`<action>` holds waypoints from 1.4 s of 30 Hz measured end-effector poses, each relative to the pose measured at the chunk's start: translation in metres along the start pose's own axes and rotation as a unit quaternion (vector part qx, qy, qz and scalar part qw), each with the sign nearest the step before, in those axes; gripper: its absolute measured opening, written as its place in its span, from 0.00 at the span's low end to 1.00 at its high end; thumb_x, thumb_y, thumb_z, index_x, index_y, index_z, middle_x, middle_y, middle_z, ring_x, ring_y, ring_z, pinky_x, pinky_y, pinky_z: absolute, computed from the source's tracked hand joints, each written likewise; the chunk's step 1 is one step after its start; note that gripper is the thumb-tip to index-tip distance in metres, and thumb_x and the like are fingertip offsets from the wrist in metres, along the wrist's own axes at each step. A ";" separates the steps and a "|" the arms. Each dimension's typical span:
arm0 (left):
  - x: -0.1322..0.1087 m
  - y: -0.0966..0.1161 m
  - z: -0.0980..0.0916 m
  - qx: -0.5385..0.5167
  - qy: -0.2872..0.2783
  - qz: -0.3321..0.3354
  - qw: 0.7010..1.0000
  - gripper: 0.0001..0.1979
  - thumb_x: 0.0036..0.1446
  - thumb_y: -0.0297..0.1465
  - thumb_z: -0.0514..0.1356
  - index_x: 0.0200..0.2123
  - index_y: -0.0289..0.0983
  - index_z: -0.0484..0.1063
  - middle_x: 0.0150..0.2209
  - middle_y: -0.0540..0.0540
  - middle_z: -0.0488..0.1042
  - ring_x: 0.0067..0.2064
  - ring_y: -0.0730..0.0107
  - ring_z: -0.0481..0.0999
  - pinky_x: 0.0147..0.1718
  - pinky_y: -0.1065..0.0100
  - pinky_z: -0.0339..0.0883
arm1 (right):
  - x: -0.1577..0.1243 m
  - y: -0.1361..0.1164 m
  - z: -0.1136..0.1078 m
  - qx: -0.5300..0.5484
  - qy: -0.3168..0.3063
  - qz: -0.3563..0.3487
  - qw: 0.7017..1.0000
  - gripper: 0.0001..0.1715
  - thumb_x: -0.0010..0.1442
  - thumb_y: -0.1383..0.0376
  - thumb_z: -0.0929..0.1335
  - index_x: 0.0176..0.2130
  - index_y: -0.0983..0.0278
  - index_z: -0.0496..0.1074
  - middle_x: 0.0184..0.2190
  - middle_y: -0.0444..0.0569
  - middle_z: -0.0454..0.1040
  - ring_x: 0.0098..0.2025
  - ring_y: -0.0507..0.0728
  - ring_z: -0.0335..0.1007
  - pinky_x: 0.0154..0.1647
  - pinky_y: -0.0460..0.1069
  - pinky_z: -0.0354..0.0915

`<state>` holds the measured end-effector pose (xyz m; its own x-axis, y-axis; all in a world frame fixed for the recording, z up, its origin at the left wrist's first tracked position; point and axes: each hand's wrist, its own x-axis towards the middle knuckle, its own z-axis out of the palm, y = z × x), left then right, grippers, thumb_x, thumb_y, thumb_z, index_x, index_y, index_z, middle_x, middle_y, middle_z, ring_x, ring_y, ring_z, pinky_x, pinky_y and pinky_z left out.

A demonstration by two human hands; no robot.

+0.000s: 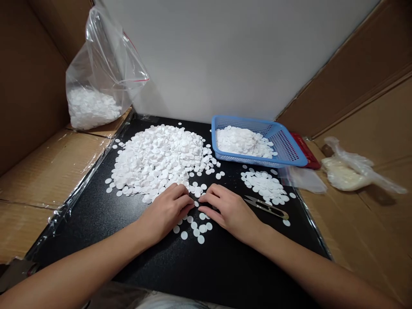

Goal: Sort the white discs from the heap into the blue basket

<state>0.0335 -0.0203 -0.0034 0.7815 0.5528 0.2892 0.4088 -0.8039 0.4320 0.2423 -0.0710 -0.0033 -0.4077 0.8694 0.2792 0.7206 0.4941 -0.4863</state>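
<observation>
Loose white discs lie on the black tabletop, small, round and flat. The large disc pile (157, 156) stands beyond my left hand (170, 210), whose fingers are curled together with the tips at a single white disc (196, 204). Opposite it, my right hand (225, 210) has its thumb and forefinger a little apart, close to the same disc, with nothing visible held between them. Several scattered discs (196, 232) lie just below the fingertips. A smaller group of discs (265, 186) and a pair of thread snips (267, 208) are right of my right hand.
A blue basket (289, 148) holding more discs stands at the back right, beside a red object (307, 150). A clear bag (96, 86) partly filled with discs sits at the left. Another plastic bag (347, 167) lies on the right-hand cardboard. Cardboard walls (363, 64) flank the table.
</observation>
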 end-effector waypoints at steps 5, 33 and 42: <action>-0.002 0.006 -0.003 -0.017 -0.002 -0.003 1.000 0.09 0.66 0.26 0.54 0.34 0.35 0.71 0.36 0.44 0.71 0.38 0.65 0.71 0.37 0.65 0.67 | 0.000 -0.003 0.007 -0.030 0.019 -0.033 0.999 0.03 0.65 0.68 0.67 0.38 0.65 0.73 0.34 0.49 0.71 0.35 0.55 0.67 0.37 0.49 0.65; 0.007 0.006 -0.005 0.082 -0.035 -0.059 0.994 0.03 0.61 0.24 0.60 0.36 0.37 0.71 0.39 0.45 0.69 0.41 0.59 0.62 0.38 0.60 0.58 | 0.004 0.002 -0.021 0.012 -0.032 0.027 0.999 0.04 0.63 0.69 0.70 0.35 0.62 0.72 0.32 0.45 0.73 0.35 0.54 0.70 0.39 0.51 0.63; 0.020 0.029 -0.022 -0.323 -0.053 -0.192 0.925 0.05 0.60 0.27 0.60 0.32 0.37 0.68 0.30 0.50 0.72 0.32 0.69 0.70 0.30 0.69 0.63 | -0.048 0.053 -0.081 -0.173 -0.065 0.142 0.972 0.13 0.50 0.72 0.74 0.30 0.60 0.67 0.27 0.44 0.73 0.29 0.57 0.70 0.27 0.49 0.60</action>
<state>0.0511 -0.0276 0.0334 0.6925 0.7187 -0.0628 0.3255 -0.2336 0.9162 0.3454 -0.0870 0.0242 -0.2155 0.9749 0.0552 0.9509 0.2224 -0.2151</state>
